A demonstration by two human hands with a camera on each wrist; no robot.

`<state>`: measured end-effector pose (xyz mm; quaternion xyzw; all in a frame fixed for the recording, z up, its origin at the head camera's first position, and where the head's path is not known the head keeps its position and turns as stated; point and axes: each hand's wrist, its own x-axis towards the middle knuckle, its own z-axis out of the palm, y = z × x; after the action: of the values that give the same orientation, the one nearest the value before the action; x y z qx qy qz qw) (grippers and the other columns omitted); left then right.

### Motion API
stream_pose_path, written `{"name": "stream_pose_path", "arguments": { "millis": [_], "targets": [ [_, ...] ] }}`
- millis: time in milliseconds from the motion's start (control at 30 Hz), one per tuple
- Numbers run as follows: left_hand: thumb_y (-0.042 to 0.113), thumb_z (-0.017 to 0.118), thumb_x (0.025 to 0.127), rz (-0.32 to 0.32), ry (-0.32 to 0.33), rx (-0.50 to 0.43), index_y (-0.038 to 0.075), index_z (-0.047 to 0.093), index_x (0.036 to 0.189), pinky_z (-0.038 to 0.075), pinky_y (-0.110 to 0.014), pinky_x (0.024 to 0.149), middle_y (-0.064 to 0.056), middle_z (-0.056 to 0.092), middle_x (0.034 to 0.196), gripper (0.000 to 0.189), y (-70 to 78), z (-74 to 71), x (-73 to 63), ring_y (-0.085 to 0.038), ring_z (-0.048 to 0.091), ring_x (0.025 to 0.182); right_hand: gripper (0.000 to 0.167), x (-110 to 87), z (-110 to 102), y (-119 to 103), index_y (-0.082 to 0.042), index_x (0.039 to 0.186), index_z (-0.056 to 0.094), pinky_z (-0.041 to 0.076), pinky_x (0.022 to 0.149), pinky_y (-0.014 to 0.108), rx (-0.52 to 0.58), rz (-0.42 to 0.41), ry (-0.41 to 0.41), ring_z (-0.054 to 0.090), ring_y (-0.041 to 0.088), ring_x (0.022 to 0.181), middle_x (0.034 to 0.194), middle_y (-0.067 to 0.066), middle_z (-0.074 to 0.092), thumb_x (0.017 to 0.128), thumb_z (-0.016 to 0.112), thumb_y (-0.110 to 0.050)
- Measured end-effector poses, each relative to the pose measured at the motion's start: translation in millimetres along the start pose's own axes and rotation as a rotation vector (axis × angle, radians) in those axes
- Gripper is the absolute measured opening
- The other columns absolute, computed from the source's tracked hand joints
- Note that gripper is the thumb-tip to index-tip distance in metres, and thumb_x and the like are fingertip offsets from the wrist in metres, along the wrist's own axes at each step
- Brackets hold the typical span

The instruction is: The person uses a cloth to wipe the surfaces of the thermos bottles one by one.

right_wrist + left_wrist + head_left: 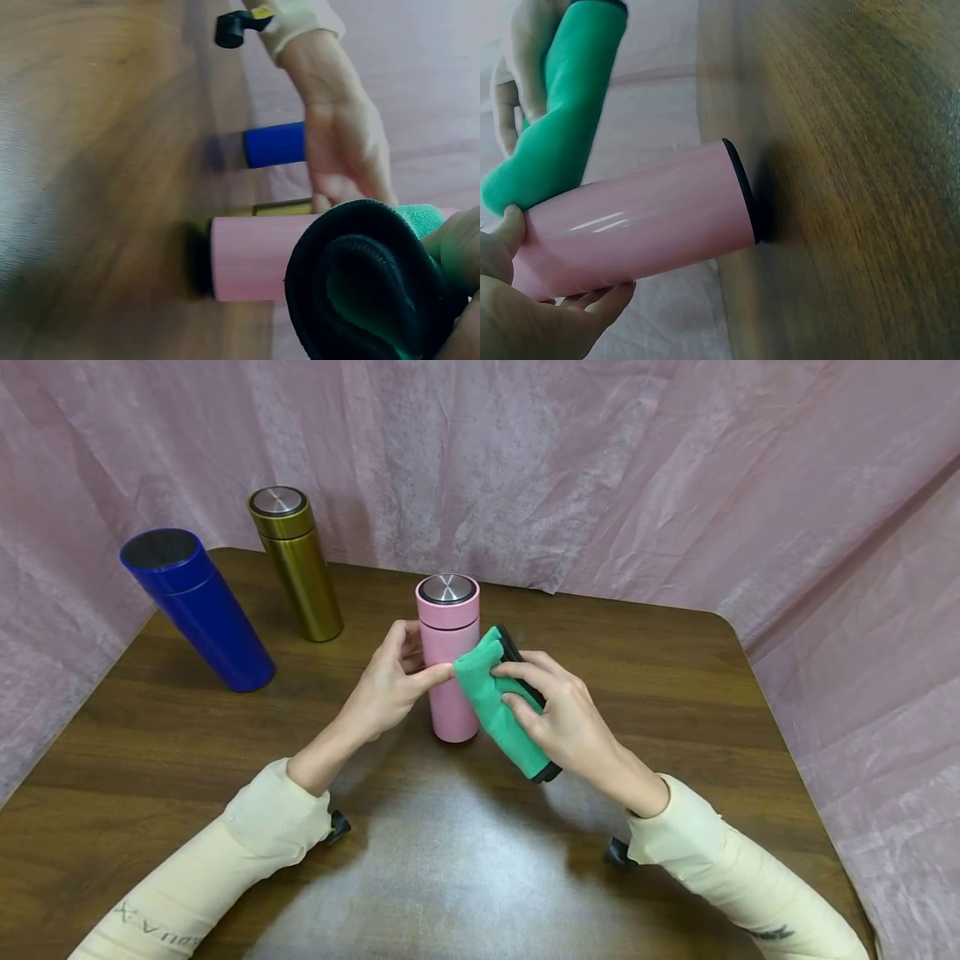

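Note:
A pink bottle with a silver-topped lid stands upright at the middle of the table; whether its base touches the wood I cannot tell. My left hand grips its left side, thumb across the front and fingers round the back. In my right hand is a folded green cloth with black edging, pinched between thumb and fingers. The cloth lies against the bottle's right front, near my left thumb. The right wrist view shows the cloth's rolled black-edged end in front of the pink bottle.
A blue bottle and a gold bottle stand at the back left of the brown wooden table. Pink curtains hang behind the table and at its sides. A black piece sits by the right cuff.

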<state>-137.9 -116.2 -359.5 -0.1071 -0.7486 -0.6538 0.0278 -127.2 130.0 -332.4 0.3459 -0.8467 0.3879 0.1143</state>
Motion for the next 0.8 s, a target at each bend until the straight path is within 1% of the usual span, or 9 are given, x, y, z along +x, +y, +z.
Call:
{"name": "stream_pose_path", "arguments": {
  "millis": [167, 333, 533, 633, 700, 800],
  "targets": [
    [0.006, 0.078, 0.094, -0.012, 0.003, 0.007, -0.004, 0.042, 0.138, 0.050, -0.044, 0.106, -0.022, 0.059, 0.137, 0.058, 0.9, -0.7, 0.0, -0.033, 0.062, 0.123, 0.031, -12.3, 10.8, 7.2, -0.005, 0.119, 0.072, 0.056, 0.092, 0.041, -0.003, 0.024, -0.046, 0.067, 0.023, 0.109, 0.123, 0.010, 0.067, 0.089, 0.077, 0.005],
    [0.006, 0.079, 0.092, -0.026, 0.013, 0.009, -0.004, 0.042, 0.140, 0.051, -0.044, 0.105, -0.022, 0.060, 0.135, 0.061, 1.7, -0.8, -0.1, -0.034, 0.062, 0.121, 0.031, -25.4, 22.1, 11.7, -0.005, 0.117, 0.071, 0.057, 0.091, 0.043, -0.010, 0.037, -0.116, 0.066, 0.026, 0.111, 0.124, 0.012, 0.066, 0.089, 0.076, 0.006],
    [0.010, 0.080, 0.092, -0.048, 0.008, 0.008, -0.002, 0.038, 0.149, 0.051, -0.045, 0.105, -0.021, 0.058, 0.138, 0.071, 3.1, 0.0, -0.7, -0.034, 0.061, 0.123, 0.031, -37.2, 32.2, 16.2, -0.005, 0.116, 0.071, 0.056, 0.095, 0.043, -0.027, 0.098, -0.242, 0.065, 0.026, 0.113, 0.121, 0.010, 0.067, 0.088, 0.078, 0.005],
    [0.012, 0.080, 0.093, -0.052, -0.006, 0.006, 0.003, 0.035, 0.156, 0.051, -0.044, 0.105, -0.018, 0.057, 0.140, 0.078, 4.2, -0.1, -1.3, -0.033, 0.061, 0.125, 0.030, -38.9, 34.7, 17.1, -0.005, 0.117, 0.071, 0.056, 0.095, 0.043, -0.043, 0.116, -0.303, 0.066, 0.024, 0.112, 0.118, 0.009, 0.069, 0.089, 0.077, 0.005],
    [0.014, 0.079, 0.094, -0.052, -0.017, 0.015, 0.006, 0.038, 0.156, 0.052, -0.044, 0.104, -0.016, 0.059, 0.138, 0.075, 4.4, -0.2, -1.5, -0.031, 0.062, 0.124, 0.029, -37.3, 33.7, 16.3, -0.006, 0.117, 0.071, 0.056, 0.093, 0.043, -0.055, 0.136, -0.346, 0.066, 0.025, 0.111, 0.116, 0.009, 0.071, 0.090, 0.077, 0.003],
    [0.017, 0.078, 0.095, -0.059, -0.028, 0.011, 0.009, 0.044, 0.154, 0.053, -0.043, 0.103, -0.014, 0.062, 0.135, 0.068, 3.3, -1.3, -1.1, -0.028, 0.064, 0.122, 0.029, -32.5, 30.4, 15.2, -0.009, 0.119, 0.071, 0.055, 0.091, 0.043, -0.055, 0.205, -0.427, 0.065, 0.024, 0.107, 0.118, 0.009, 0.071, 0.092, 0.076, -0.001]
  ]
}}
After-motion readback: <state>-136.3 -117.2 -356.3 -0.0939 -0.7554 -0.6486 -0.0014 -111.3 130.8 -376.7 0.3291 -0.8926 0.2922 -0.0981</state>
